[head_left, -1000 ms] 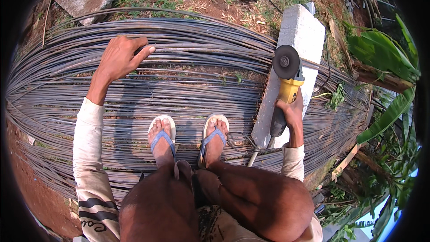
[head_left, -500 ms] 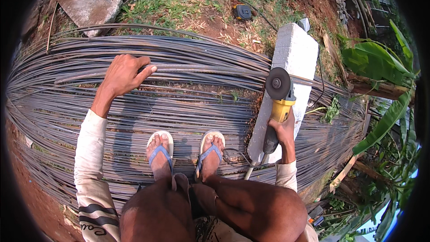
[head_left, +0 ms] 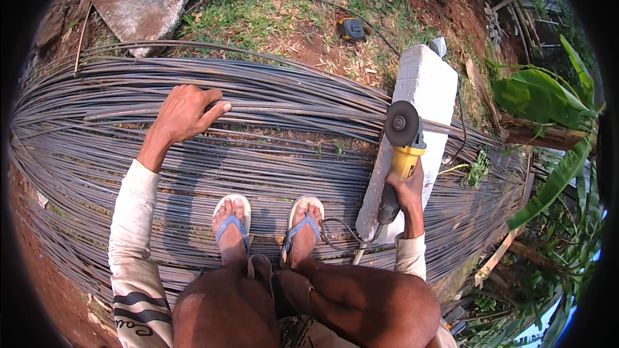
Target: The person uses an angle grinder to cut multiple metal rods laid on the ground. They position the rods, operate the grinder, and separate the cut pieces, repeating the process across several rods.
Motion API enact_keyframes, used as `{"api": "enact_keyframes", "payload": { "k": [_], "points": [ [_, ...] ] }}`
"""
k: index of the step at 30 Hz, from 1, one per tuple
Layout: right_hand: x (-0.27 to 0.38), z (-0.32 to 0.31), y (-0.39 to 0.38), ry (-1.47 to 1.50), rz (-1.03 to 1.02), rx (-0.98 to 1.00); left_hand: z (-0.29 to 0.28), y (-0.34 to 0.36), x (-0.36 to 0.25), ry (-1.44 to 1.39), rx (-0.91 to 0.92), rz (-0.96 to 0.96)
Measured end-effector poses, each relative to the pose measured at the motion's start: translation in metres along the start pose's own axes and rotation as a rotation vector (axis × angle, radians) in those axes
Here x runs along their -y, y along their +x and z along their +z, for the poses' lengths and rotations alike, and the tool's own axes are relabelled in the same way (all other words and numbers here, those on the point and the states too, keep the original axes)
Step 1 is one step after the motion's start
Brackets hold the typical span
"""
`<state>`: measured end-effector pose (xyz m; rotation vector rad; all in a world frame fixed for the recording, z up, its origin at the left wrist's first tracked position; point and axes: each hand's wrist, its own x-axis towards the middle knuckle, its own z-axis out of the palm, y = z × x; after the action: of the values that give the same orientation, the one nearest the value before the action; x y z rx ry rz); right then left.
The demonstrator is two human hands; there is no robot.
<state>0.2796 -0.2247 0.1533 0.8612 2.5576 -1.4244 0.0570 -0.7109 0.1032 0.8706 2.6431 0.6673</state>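
Note:
My left hand (head_left: 186, 115) is closed around steel rebar rods (head_left: 284, 108) lying above the rest, the thumb stretched along them. My right hand (head_left: 409, 187) grips a yellow and black angle grinder (head_left: 404, 160) by its body. The grinder's dark round disc (head_left: 402, 124) faces up toward me and overlaps the held rods; whether its edge touches them I cannot tell. Those rods run across a long white block (head_left: 422, 84), which lies under the grinder. A cable leaves the grinder's lower end.
Many more rebar rods (head_left: 193, 167) spread under my sandalled feet (head_left: 302, 219). Beyond them, a black and yellow tape measure (head_left: 351, 29) lies on the grass. A concrete slab (head_left: 145, 0) is at the far left, and banana leaves (head_left: 541, 90) hang at the right.
The view has shifted slightly, so the scene sits a little lower. Orange-brown specks left of the grinder disc no longer show. Both hands keep their holds.

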Motion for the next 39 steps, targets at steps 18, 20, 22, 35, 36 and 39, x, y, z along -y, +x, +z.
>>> {"api": "enact_keyframes", "payload": {
  "k": [18,20,22,35,36,39],
  "points": [
    [-0.007,-0.004,-0.016,-0.036,0.012,0.017,-0.007,0.002,-0.005,0.017,0.002,-0.001],
    [-0.007,-0.004,-0.018,-0.038,0.011,0.016,-0.009,0.002,-0.006,0.025,0.017,-0.011],
    [-0.006,-0.003,-0.018,-0.045,0.033,0.013,-0.01,0.002,-0.007,0.028,0.02,-0.012],
    [-0.004,-0.001,-0.004,0.016,0.021,0.018,0.001,0.001,0.0,-0.015,-0.059,0.04],
    [-0.004,-0.001,-0.004,0.011,0.013,0.018,0.001,0.001,0.0,-0.019,-0.064,0.044],
    [-0.004,-0.002,-0.004,-0.008,0.006,0.025,0.001,0.002,0.0,-0.023,-0.067,0.037]
  ]
}}
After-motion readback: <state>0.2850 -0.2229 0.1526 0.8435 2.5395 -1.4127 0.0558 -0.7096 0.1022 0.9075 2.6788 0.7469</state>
